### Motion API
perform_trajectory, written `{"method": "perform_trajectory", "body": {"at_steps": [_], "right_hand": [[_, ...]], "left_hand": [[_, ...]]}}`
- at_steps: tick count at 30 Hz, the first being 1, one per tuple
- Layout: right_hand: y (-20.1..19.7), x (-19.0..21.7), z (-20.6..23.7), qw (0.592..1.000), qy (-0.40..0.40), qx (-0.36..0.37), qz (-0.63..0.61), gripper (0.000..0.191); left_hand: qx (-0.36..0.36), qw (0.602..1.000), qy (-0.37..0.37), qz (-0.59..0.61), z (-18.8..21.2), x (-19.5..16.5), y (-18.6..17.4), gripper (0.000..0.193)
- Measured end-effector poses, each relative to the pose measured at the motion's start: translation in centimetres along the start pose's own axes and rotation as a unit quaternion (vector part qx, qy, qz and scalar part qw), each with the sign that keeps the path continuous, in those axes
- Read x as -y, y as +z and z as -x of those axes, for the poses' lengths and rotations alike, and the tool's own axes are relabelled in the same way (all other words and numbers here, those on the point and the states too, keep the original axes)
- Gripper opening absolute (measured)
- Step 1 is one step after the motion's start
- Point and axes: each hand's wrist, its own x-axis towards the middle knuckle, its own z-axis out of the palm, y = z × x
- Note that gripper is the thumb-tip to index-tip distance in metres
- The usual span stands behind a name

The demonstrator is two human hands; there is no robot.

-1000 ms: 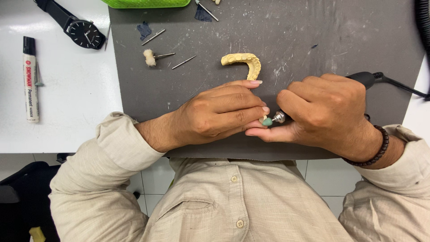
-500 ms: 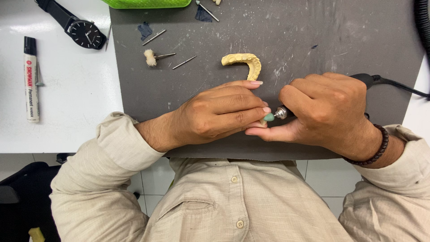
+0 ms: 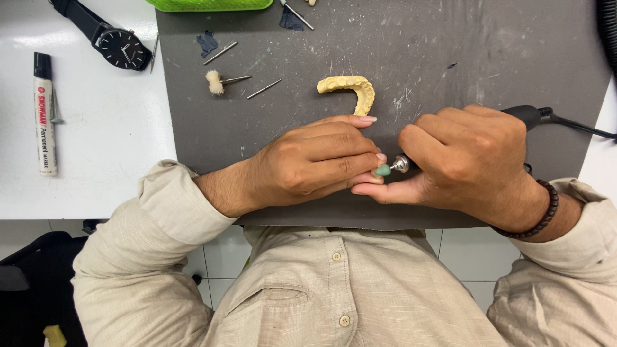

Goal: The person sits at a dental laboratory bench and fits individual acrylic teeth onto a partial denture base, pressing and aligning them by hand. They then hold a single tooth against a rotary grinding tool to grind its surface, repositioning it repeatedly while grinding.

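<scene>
small piece [image 3: 371,175] pinched in left hand [image 3: 308,164] fingers, mostly hidden. right hand [image 3: 466,157] wrapped tight round grinder [image 3: 400,164], green tip touching it. grinding looks mid-way; tooth cast [image 3: 350,90] sits untouched on mat [image 3: 450,58].

I see open grey mat [image 3: 488,58] right of the yellow dental cast [image 3: 352,90], which lies just beyond my left hand [image 3: 308,164]. Further left, 3 burs [image 3: 239,78] and a wristwatch [image 3: 119,46] crowd the worktop [image 3: 96,141].

Left hand [image 3: 308,164] hides whatever its fingertips pinch.
</scene>
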Motion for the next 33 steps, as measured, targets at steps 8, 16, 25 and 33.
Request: {"method": "perform_trajectory", "body": {"at_steps": [8, 16, 25, 33], "right_hand": [[0.0, 0.02, -0.15, 1.0, -0.014, 0.015, 0.012, 0.072], [0.13, -0.01, -0.19, 1.0, 0.007, 0.01, -0.009, 0.074], [0.0, -0.01, -0.02, 1.0, -0.001, 0.021, -0.01, 0.072], [-0.17, -0.19, -0.36, 1.0, 0.012, -0.006, -0.005, 0.075]], "left_hand": [[-0.01, 1.0, -0.015, -0.009, 0.01, -0.04, 0.31, 0.024], [-0.003, 1.0, -0.012, -0.002, 0.05, -0.01, 0.31, 0.025], [-0.01, 1.0, -0.014, -0.001, 0.06, -0.03, 0.26, 0.023], [-0.002, 1.0, 0.001, 0.006, 0.08, 0.05, -0.01, 0.024]]}}
